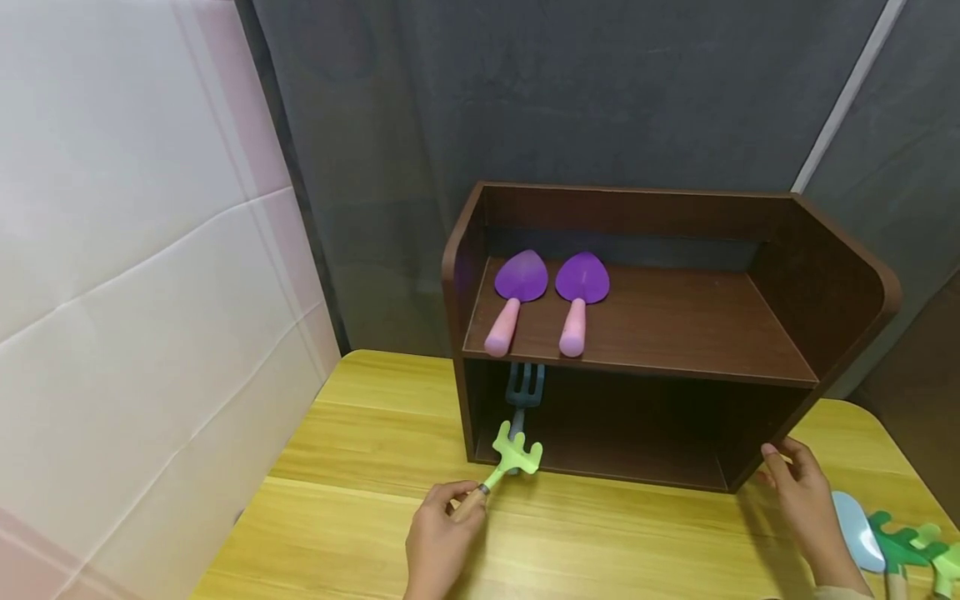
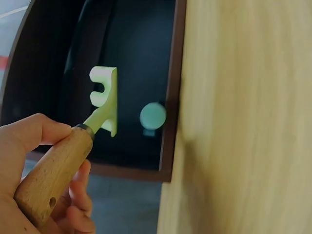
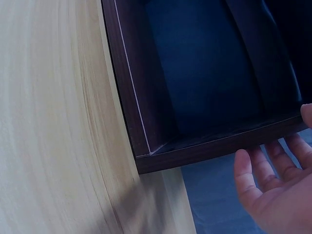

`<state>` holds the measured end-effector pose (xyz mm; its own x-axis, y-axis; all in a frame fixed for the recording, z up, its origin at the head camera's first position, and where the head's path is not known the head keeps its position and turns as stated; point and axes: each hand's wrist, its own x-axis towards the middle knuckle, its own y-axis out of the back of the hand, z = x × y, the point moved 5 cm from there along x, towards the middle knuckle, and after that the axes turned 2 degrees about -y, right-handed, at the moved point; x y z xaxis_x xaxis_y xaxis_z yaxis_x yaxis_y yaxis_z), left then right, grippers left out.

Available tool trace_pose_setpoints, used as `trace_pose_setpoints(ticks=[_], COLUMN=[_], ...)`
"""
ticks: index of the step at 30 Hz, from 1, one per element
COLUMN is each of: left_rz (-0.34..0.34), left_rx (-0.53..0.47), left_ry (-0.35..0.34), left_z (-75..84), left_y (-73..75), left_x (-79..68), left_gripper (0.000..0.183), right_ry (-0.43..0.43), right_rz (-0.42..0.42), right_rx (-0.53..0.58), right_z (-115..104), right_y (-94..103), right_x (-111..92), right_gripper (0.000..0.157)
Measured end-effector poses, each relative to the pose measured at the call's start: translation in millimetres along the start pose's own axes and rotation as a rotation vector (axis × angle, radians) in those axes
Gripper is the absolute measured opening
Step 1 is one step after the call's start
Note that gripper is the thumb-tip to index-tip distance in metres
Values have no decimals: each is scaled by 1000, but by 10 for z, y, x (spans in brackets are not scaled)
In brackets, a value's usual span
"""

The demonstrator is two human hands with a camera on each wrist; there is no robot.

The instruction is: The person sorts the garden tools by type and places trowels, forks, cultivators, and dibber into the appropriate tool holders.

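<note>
My left hand (image 1: 444,533) grips the wooden handle of a small hand rake (image 1: 516,450) with a light green head. In the left wrist view the rake (image 2: 105,100) is held tilted before the shelf's lower compartment. Behind its head, a dark grey-blue garden fork (image 1: 525,387) lies in that compartment at the left, tines to the back; its round teal handle end (image 2: 153,116) faces out. My right hand (image 1: 806,500) rests at the lower right side of the brown shelf (image 1: 637,367); its fingers (image 3: 265,170) extend along the outer side panel.
Two purple trowels, one left (image 1: 522,277) and one right (image 1: 583,279), lie on the upper shelf, pink handles forward. Right of my right hand, a light blue tool head (image 1: 857,532), a green rake (image 1: 900,546) and light green rakes (image 1: 948,562) lie on the wooden table (image 1: 337,500).
</note>
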<state>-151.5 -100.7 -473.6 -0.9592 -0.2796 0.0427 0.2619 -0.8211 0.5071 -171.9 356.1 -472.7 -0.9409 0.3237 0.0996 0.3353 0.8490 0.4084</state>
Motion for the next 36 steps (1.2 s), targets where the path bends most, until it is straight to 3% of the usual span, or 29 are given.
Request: trace_pose_setpoints(ticks=[14,25,36], left_rz=[-21,-59,-38], left_rx=[-1,-40,-53], left_ry=[-48,-88,-97], left_z=[57,136,110], left_y=[-403,-702,-891], left_x=[19,25,93], left_gripper=[23,19,18], right_ry=[19,1,-1], right_rz=[11,4,21], right_rx=[4,-21,-1], right_z=[-19,2,2], right_y=[-8,3,-1], right_x=[-1,-1,6], right_gripper=[16,28,19])
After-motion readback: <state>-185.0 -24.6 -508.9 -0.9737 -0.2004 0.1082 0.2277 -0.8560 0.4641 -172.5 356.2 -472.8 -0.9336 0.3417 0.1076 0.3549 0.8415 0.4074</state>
